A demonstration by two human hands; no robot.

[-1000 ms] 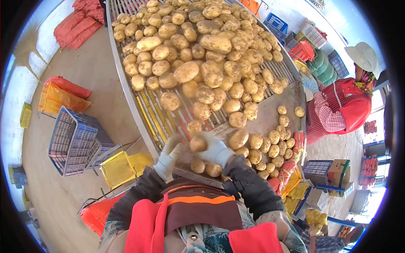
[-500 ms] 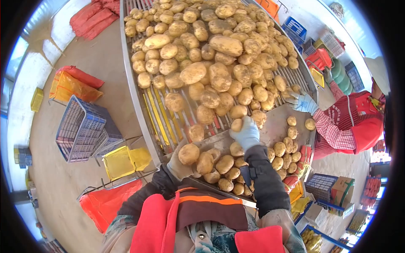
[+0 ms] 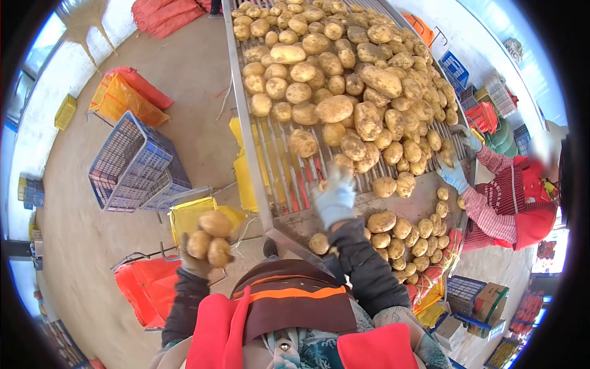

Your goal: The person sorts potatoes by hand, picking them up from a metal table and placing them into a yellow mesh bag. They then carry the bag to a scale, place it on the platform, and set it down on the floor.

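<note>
Three potatoes (image 3: 212, 238) rest in my left hand (image 3: 195, 257), held out left of the sorting table, beside a red bag (image 3: 147, 286) and a yellow bag (image 3: 190, 218). My right hand (image 3: 335, 197), in a light blue glove and blurred by motion, reaches over the slatted rack (image 3: 286, 166) at the lower edge of a large potato pile (image 3: 369, 92). A potato lies near its fingertips, but whether they grip it cannot be made out. Sorted potatoes (image 3: 412, 243) lie on the metal tray (image 3: 362, 206) to the right of my right forearm.
Across the table on the right, a co-worker (image 3: 510, 197) in red has gloved hands at the pile's edge. Blue crates (image 3: 132, 166) stand on the floor at the left, below an orange bag (image 3: 126, 101). The table's metal rim (image 3: 249, 135) runs along its left side.
My left hand has moved left off the table with potatoes in it. My right hand has shifted left over the slats. The view has turned, and the co-worker's second hand now shows.
</note>
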